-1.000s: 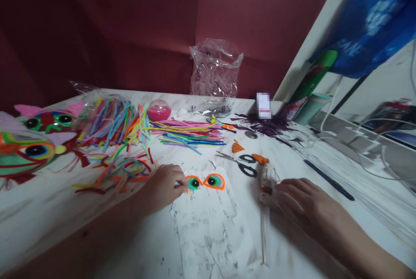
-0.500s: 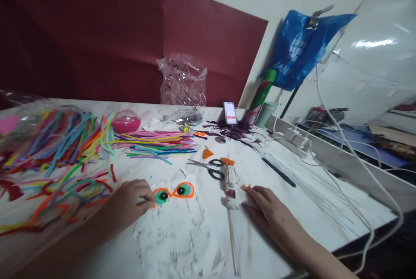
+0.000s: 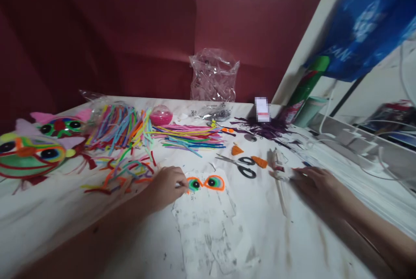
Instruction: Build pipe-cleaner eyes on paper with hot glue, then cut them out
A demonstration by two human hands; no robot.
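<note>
the left hand [image 3: 167, 188] pinches the light, floppy eye piece [image 3: 205, 183] at its left edge. the right hand [image 3: 316, 183] grips the stiff glue gun [image 3: 278, 167], best held by its body.

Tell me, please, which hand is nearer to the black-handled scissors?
Right. The right hand lies just right of the scissors, by the glue gun; the left hand sits farther left, at the orange-rimmed eyes.

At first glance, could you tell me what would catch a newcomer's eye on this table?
Probably the bright heap of pipe cleaners spread across the table's left and middle, beside two big-eyed craft faces at the far left. In front, the left hand pinches an orange-rimmed pair of eyes on paper, while the right hand touches a glue gun near the scissors.
</note>
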